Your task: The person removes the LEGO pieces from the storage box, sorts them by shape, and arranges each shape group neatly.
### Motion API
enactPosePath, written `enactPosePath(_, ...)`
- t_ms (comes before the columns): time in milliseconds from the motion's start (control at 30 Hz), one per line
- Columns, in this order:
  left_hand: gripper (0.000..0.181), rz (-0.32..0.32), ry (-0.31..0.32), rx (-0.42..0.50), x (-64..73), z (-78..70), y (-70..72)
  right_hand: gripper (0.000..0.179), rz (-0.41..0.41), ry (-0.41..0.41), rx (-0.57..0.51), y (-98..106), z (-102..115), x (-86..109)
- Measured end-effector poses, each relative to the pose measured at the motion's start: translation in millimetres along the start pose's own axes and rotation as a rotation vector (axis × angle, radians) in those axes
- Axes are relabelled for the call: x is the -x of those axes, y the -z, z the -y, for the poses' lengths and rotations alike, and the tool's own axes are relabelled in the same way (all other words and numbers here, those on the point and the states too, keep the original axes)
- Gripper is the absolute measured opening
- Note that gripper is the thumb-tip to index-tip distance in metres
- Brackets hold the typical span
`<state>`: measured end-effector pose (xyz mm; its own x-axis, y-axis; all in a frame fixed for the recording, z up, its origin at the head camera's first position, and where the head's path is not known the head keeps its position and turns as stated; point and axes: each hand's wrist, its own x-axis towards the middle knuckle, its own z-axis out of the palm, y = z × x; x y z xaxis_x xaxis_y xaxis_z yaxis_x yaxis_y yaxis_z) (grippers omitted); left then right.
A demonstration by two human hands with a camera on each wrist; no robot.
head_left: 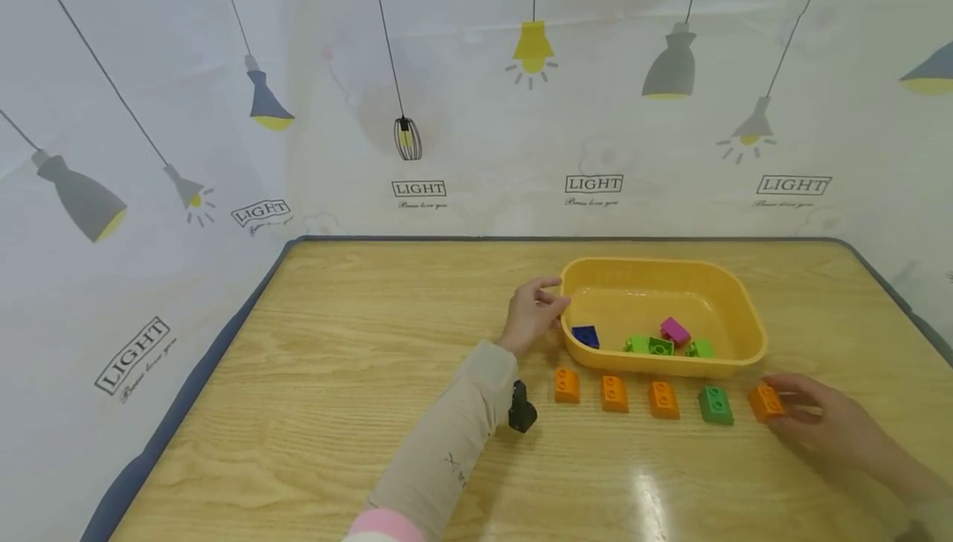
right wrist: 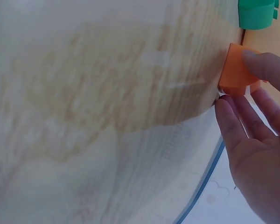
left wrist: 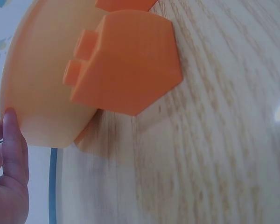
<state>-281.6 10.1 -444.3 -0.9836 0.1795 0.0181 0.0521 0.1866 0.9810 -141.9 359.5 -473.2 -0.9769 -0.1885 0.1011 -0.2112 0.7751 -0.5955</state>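
My left hand (head_left: pixel 530 314) holds the left end of a yellow plastic tub (head_left: pixel 663 364), fingertips at its rim. In the left wrist view, that hand (left wrist: pixel 9 168) shows at the tub's pale outer wall (left wrist: pixel 46 93). With thumb and fingers, my right hand (head_left: pixel 826 418) pinches an orange toy brick (head_left: pixel 765 403) at the right end of a row before the tub. The right wrist view shows the thumb on this brick (right wrist: pixel 234 70). Left of it stand a green brick (head_left: pixel 716 405) and three orange bricks (head_left: pixel 663 400), studs up.
Inside the tub lie a dark blue brick (head_left: pixel 586 336), a magenta brick (head_left: pixel 675 331) and several green bricks (head_left: pixel 660 347). A black device (head_left: pixel 521 410) sits at my left wrist. Behind the wooden table (head_left: pixel 387 343) hangs a lamp-printed sheet (head_left: pixel 476 95).
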Motion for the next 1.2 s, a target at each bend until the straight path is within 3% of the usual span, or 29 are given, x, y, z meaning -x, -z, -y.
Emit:
enactPosePath(400,0.035,-0.005,0.003,-0.011,-0.3,0.0,-1.8,0.053,0.039,-0.042,0.043,16,-3,6.4)
enactPosePath(533,0.035,-0.004,-0.009,-0.012,-0.6,0.1,-1.0,0.048,-0.012,0.028,0.028,26,1,3.7)
enactPosePath(800,0.034,-0.002,-0.013,-0.012,-0.5,0.4,-0.6,0.04,-0.083,0.171,-0.02,45,29,-11.5)
enactPosePath(900,0.034,-0.001,-0.013,-0.013,-0.5,0.6,-0.4,0.036,-0.087,0.185,-0.023,48,44,-20.4)
enactPosePath(1200,0.035,0.002,-0.012,-0.012,-0.7,0.5,-0.2,0.03,-0.023,0.232,-0.022,41,77,-54.7)
